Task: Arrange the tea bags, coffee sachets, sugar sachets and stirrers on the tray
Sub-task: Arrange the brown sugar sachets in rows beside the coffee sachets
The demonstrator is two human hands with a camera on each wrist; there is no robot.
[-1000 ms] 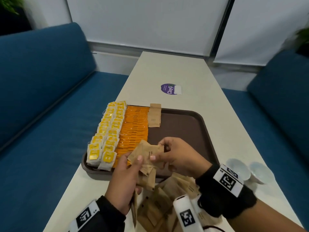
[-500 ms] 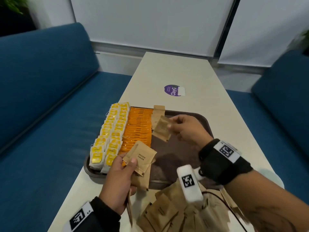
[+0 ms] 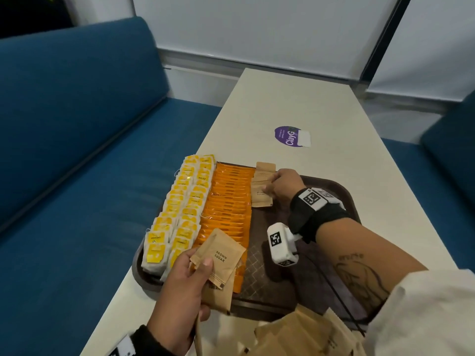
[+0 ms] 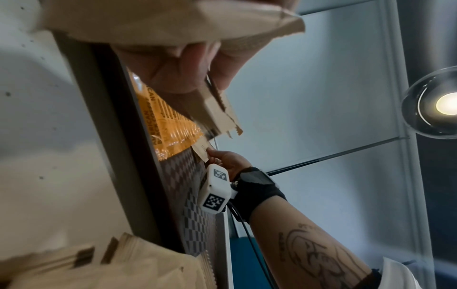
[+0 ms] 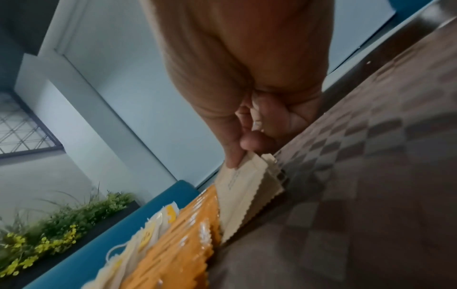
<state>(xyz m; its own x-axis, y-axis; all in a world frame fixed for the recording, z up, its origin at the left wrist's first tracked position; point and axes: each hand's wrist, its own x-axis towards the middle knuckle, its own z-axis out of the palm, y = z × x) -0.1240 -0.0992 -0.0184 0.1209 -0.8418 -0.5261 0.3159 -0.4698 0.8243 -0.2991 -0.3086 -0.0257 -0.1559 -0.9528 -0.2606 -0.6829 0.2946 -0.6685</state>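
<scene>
Purple round sticker [image 3: 288,136] on white table [image 3: 295,104], blue sofa [image 3: 64,119] alongside

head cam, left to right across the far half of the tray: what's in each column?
Yellow tea bags → orange coffee sachets → brown sugar sachets, pinched by the right hand → bare tray.

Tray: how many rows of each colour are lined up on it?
Rows of yellow tea bags: 2
Rows of orange coffee sachets: 1
Rows of brown sugar sachets: 1, only just started
Total: 4 rows
</scene>
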